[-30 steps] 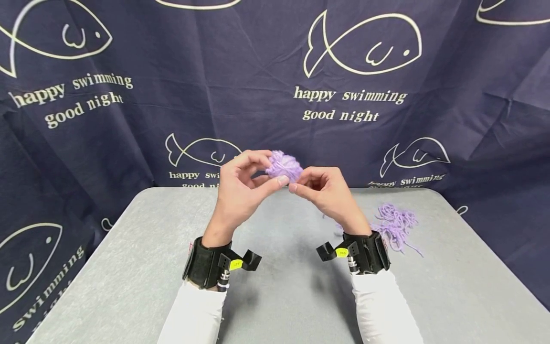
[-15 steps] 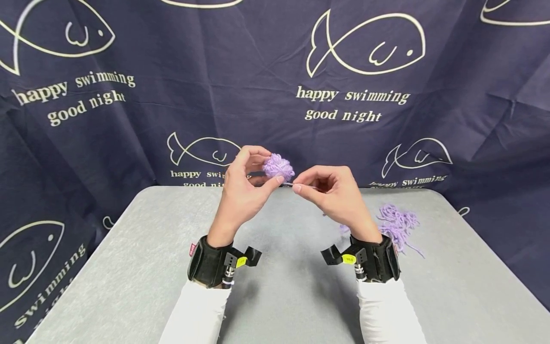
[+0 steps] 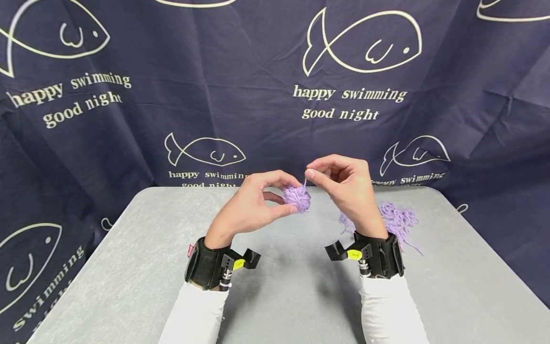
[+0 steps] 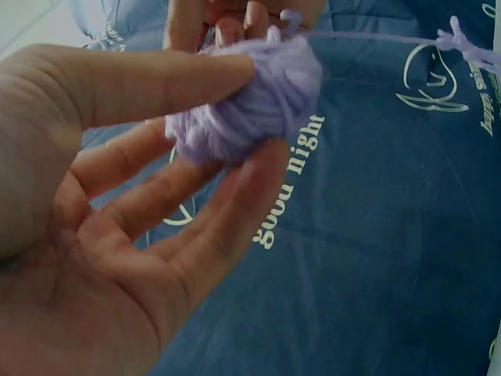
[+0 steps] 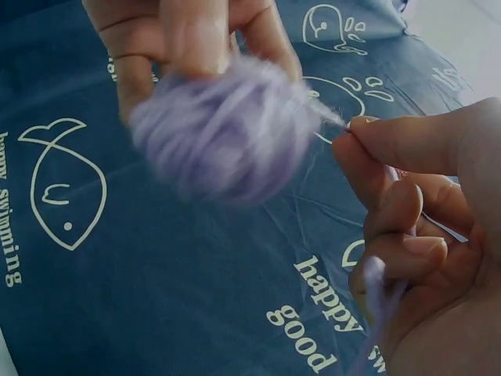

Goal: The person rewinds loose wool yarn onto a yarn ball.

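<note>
Between the thumb and fingers of my left hand is a small ball of purple yarn, held above the far part of the table. My right hand is just right of the ball and a little higher, pinching a strand of yarn between thumb and index finger. In the right wrist view that strand runs taut from the ball to the fingertips. More yarn passes by the curled lower fingers and hangs below them. The left wrist view shows wound layers on the ball.
A loose heap of purple yarn lies on the grey table, partly hidden behind my right forearm. A dark blue curtain with fish drawings hangs behind the table's far edge. Black straps with camera mounts circle both wrists.
My left hand has tilted and brought the ball lower and to the right. The right hand has moved up and right from beside the ball, drawing the strand above it.
</note>
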Action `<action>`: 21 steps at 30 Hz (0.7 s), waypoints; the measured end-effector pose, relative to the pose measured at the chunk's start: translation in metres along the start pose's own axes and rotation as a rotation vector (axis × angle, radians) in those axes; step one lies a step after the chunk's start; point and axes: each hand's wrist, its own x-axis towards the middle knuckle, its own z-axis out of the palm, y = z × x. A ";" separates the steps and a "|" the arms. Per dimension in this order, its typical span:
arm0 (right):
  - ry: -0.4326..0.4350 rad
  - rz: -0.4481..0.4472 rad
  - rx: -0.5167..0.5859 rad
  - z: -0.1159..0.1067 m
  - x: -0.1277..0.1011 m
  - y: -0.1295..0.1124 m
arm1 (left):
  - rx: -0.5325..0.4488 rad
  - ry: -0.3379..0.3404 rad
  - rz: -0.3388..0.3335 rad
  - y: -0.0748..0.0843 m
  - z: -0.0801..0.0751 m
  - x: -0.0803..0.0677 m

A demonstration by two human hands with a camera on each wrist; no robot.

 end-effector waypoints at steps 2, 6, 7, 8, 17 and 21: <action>0.006 0.009 0.011 0.000 0.000 0.002 | -0.057 -0.027 0.036 0.001 0.000 0.000; 0.004 0.034 0.032 0.001 0.002 0.006 | -0.180 -0.017 0.089 0.002 0.001 0.000; 0.000 0.044 0.035 0.001 0.002 0.008 | -0.209 -0.001 0.096 0.002 0.002 -0.001; -0.005 0.056 0.037 0.002 0.003 0.010 | -0.236 0.019 0.105 0.003 0.002 0.000; -0.110 0.113 0.062 0.011 0.003 0.024 | -0.447 0.285 0.204 0.005 0.005 0.002; -0.176 0.106 0.000 0.016 0.003 0.023 | -0.427 0.417 0.196 0.006 0.003 0.003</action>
